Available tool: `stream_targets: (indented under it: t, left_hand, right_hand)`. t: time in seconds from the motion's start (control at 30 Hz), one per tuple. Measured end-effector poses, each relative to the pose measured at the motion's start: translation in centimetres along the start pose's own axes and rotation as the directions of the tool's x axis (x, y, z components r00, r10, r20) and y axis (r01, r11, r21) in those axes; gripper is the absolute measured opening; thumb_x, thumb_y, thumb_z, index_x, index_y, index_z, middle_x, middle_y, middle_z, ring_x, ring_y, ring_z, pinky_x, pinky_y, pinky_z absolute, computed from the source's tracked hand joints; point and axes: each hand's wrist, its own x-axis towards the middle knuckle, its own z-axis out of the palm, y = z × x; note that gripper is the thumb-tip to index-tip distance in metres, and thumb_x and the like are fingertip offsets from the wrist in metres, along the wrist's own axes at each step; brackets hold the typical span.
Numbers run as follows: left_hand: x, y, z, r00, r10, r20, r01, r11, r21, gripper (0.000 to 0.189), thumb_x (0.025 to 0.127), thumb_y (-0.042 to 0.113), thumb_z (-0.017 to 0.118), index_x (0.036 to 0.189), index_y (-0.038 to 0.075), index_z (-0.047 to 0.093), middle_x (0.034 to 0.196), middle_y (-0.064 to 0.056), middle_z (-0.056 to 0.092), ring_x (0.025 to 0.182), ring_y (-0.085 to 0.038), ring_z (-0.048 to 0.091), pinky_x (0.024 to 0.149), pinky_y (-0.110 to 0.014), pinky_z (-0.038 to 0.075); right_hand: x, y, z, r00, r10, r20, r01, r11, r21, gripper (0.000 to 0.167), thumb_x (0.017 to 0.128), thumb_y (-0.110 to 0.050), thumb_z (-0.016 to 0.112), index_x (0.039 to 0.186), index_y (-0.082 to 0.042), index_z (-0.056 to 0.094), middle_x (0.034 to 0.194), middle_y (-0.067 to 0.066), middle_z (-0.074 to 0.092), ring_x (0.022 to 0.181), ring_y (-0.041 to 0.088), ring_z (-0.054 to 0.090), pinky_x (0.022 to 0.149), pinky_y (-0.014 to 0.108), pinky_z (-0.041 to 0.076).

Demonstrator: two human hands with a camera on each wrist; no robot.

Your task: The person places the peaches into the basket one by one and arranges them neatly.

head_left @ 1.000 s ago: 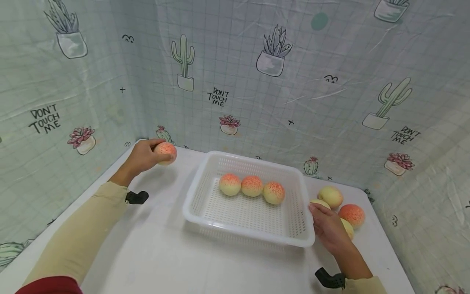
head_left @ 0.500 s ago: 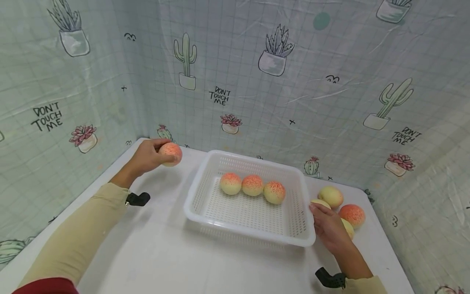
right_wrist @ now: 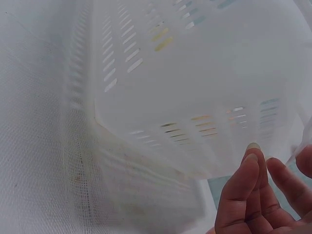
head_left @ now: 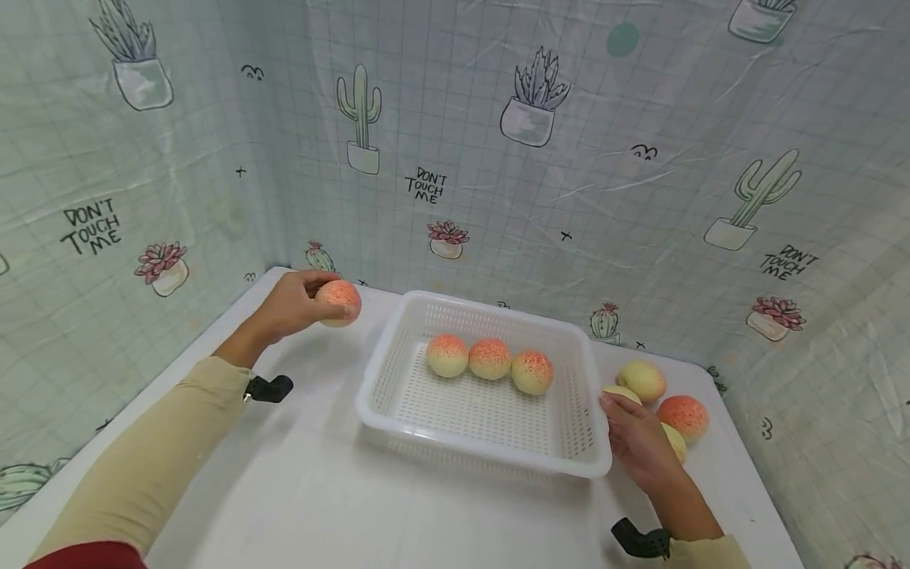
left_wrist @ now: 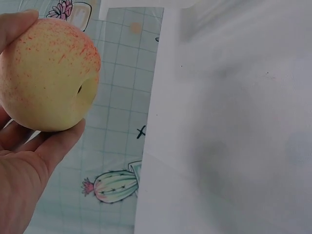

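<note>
At the back left, my left hand (head_left: 291, 304) grips a pale yellow apple (head_left: 341, 303) with red speckles, fingers and thumb round its sides. The left wrist view shows the dimple of this apple (left_wrist: 51, 78) facing right. A white perforated plastic basket (head_left: 469, 449) stands mid-table, with three red-and-yellow apples (head_left: 489, 359) in a row inside. My right hand (head_left: 643, 446) holds the basket's right rim. Seen from the right wrist, the fingers (right_wrist: 239, 187) curl at the basket wall (right_wrist: 195, 78) below the rim.
Beyond my right hand lie several more apples, including a yellow one (head_left: 642, 381) and a red one (head_left: 683, 417), partly hidden by the hand. Printed cloth walls (head_left: 483, 197) with cactus drawings close off the white table (head_left: 298, 490) at the back and both sides.
My left hand has carried the apple a little to the right, closer to the basket. My right hand and the basket have stayed in place.
</note>
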Motion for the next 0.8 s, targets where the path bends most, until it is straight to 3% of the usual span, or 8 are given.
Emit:
stream_targets:
  t: [0.23, 0.8]
  left_hand:
    - [0.0, 0.6, 0.2, 1.0, -0.016, 0.009, 0.016, 1.0, 0.018, 0.078, 0.087, 0.033, 0.085, 0.149, 0.001, 0.051, 0.145, -0.021, 0.06, 0.126, -0.037, 0.062, 0.102, -0.047, 0.056]
    - [-0.3, 2.6, 0.5, 0.996, 0.019, 0.084, -0.022, 0.999, 0.036, 0.086, 0.083, 0.037, 0.089, 0.151, 0.001, 0.05, 0.142, -0.02, 0.062, 0.121, -0.034, 0.062, 0.101, -0.049, 0.057]
  right_hand:
    - [0.1, 0.1, 0.0, 1.0, -0.004, -0.003, 0.004, 1.0, -0.006, 0.023, 0.104, -0.042, 0.062, 0.123, -0.03, 0.07, 0.113, -0.014, 0.075, 0.105, 0.01, 0.07, 0.096, 0.026, 0.056]
    - [-0.1, -0.1, -0.1, 1.0, -0.009, 0.004, 0.009, 1.0, 0.017, 0.016, 0.104, -0.041, 0.063, 0.113, -0.033, 0.072, 0.108, -0.015, 0.077, 0.1, 0.009, 0.071, 0.093, 0.025, 0.056]
